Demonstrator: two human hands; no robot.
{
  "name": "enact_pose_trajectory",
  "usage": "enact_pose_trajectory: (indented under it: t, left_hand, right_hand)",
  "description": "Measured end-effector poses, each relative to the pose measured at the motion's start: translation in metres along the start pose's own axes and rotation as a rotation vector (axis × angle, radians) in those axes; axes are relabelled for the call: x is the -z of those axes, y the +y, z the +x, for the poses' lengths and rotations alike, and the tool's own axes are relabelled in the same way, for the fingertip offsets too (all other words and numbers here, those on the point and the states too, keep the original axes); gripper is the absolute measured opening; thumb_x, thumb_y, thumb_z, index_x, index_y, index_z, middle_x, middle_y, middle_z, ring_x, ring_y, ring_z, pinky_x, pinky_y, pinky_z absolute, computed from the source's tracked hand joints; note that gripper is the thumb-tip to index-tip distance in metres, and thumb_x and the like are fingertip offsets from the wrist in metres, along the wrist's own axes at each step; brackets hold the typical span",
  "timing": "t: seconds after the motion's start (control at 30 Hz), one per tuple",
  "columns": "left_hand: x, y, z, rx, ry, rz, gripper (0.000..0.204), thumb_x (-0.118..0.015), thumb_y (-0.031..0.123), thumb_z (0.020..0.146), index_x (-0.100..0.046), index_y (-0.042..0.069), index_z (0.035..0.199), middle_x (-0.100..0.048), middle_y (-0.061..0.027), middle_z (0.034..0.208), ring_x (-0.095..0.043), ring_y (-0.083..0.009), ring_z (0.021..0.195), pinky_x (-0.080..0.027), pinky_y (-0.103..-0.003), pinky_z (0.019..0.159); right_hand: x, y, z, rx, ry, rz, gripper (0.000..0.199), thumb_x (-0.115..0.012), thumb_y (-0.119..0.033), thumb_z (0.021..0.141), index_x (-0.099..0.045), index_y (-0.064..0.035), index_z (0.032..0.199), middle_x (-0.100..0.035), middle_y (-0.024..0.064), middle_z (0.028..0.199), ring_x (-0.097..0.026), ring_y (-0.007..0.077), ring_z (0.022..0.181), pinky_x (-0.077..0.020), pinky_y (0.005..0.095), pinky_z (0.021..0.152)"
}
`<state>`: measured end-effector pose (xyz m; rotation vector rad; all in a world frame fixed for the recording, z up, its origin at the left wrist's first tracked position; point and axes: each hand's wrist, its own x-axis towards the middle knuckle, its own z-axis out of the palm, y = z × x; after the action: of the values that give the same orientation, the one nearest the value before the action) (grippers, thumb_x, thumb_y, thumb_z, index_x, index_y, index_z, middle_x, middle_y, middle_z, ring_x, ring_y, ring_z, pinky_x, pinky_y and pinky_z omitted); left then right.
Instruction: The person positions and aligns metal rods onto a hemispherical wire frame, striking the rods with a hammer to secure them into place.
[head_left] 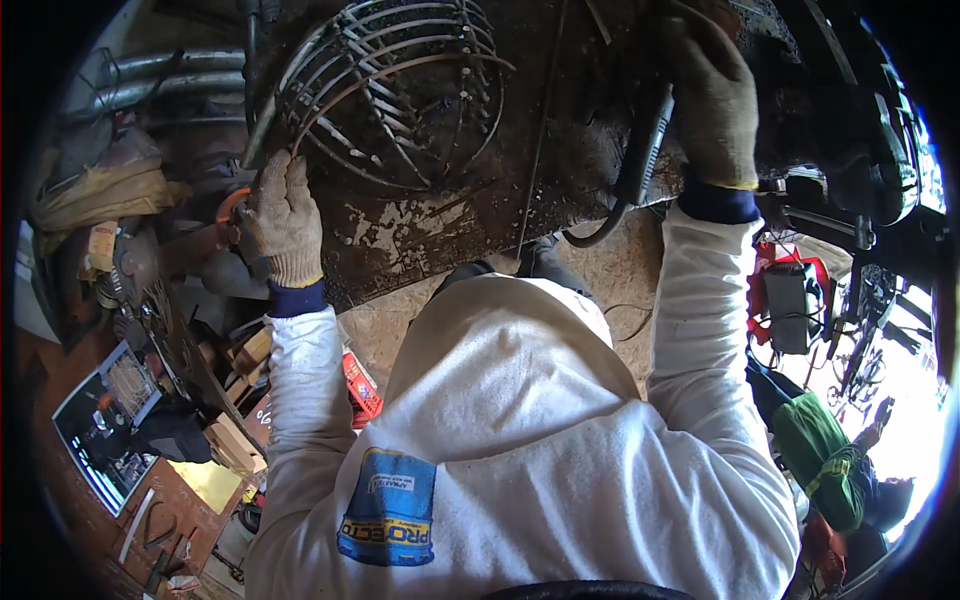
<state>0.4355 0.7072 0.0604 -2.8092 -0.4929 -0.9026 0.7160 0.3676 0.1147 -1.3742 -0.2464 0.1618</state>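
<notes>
Gripping the rim of a round wire cage (395, 85) with a gloved left hand (283, 220), a person clasps a dark tool handle (645, 150) in the right hand (715, 100) over a rusty, paint-flaked metal table (430, 225); clutter crowds the floor.

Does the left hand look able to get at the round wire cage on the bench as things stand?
Probably yes: the gloved left hand rests at the edge of the wire cage, seemingly touching its lower rim, and nothing lies between them on the metal bench.
</notes>
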Motion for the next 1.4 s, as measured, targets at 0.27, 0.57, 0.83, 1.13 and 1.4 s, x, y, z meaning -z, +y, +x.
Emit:
enact_pose_trajectory:
  t: [0.27,0.57,0.83,1.13,1.4]
  left_hand:
    - [0.009,0.024,0.005,0.263,-0.028,-0.087,0.017,-0.072,0.022,0.094,-0.073,0.012,0.107,-0.076,-0.0117,0.101,-0.073,-0.0321,0.082,-0.056,-0.040,0.072]
    - [0.000,0.020,0.001,0.293,0.068,-0.252,0.016,-0.074,0.024,0.091,-0.074,0.012,0.102,-0.075,-0.0135,0.092,-0.072,-0.0350,0.080,-0.057,-0.041,0.067]
    - [0.013,0.022,0.006,0.262,0.012,-0.291,0.017,-0.074,0.020,0.090,-0.073,0.008,0.102,-0.073,-0.0164,0.096,-0.071,-0.0368,0.084,-0.058,-0.042,0.072]
    - [0.000,0.016,-0.003,0.266,0.056,-0.396,0.017,-0.075,0.018,0.090,-0.073,0.006,0.102,-0.073,-0.0169,0.096,-0.071,-0.0369,0.084,-0.058,-0.042,0.073]
    - [0.000,0.018,-0.002,0.268,0.086,-0.356,0.017,-0.075,0.019,0.089,-0.073,0.009,0.102,-0.073,-0.0167,0.096,-0.071,-0.0373,0.085,-0.058,-0.043,0.074]
  right_hand:
    - [-0.070,0.022,-0.010,0.440,-0.412,-0.985,0.028,-0.063,-0.031,0.093,-0.074,-0.0139,0.112,-0.072,0.0121,0.109,-0.068,0.0352,0.103,-0.0547,0.0438,0.087]
    - [-0.090,0.031,-0.015,0.326,-0.476,-1.090,0.029,-0.060,-0.033,0.095,-0.073,-0.0126,0.112,-0.072,0.0142,0.107,-0.068,0.0357,0.102,-0.0540,0.0453,0.085]
    - [-0.092,0.030,-0.014,0.354,-0.426,-1.069,0.028,-0.060,-0.032,0.096,-0.074,-0.0134,0.111,-0.071,0.0142,0.106,-0.068,0.0358,0.102,-0.0535,0.0441,0.087]
    - [-0.092,0.034,-0.016,0.338,-0.398,-1.024,0.026,-0.063,-0.032,0.094,-0.074,-0.0155,0.110,-0.072,0.0124,0.106,-0.068,0.0342,0.102,-0.0540,0.0428,0.086]
    - [-0.094,0.033,-0.019,0.342,-0.372,-1.014,0.026,-0.063,-0.032,0.095,-0.075,-0.0160,0.111,-0.072,0.0119,0.106,-0.068,0.0337,0.102,-0.0544,0.0422,0.086]
